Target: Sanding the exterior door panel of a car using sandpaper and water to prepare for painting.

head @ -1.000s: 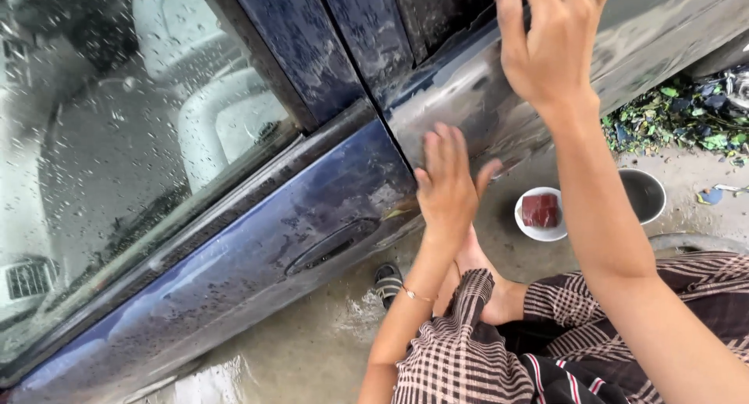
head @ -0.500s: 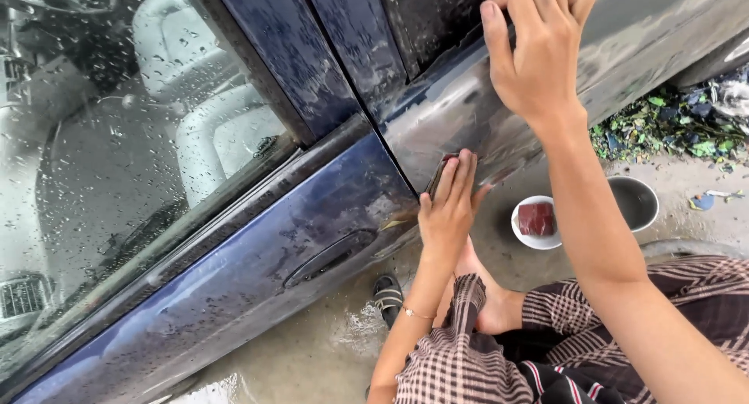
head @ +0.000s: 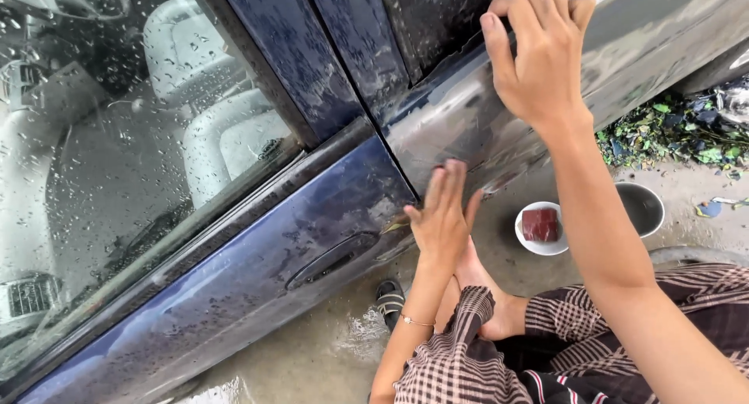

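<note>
On wet concrete ground [head: 312, 357] beside a wet dark-blue car door [head: 257, 271], the left hand [head: 441, 220] presses flat, fingers together, on the grey panel [head: 468, 131], the right hand [head: 538, 56] spread flat at one o'clock of it, a white bowl [head: 541, 227] at three o'clock.

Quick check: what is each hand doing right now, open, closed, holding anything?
Left hand: open, flat against the car door, holding nothing that shows.
Right hand: fingers curled on the rear panel; any hold cannot be told.
</note>
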